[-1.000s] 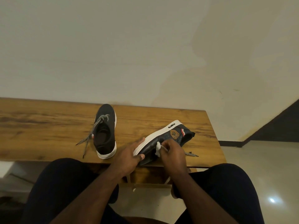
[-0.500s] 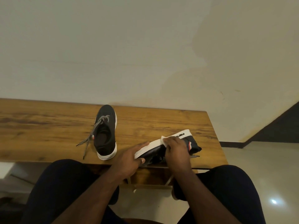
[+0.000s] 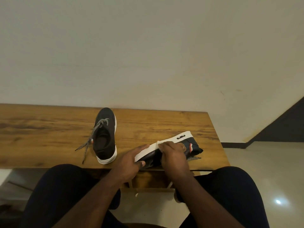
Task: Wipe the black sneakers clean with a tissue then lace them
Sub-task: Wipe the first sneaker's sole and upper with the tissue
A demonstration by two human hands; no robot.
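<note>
Two sneakers [image 3: 105, 137] on wooden table [image 3: 41, 129].

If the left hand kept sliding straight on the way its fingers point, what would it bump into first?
Most likely the right hand, which presses the tissue on the white sole of the tilted sneaker. The left hand already grips that sneaker's near end, fingers pointing along the sole. Depth is hard to judge here.

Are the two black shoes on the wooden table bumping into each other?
Apart. The head view shows bare wooden table between the upright black sneaker and the tipped black sneaker in the hands.
</note>
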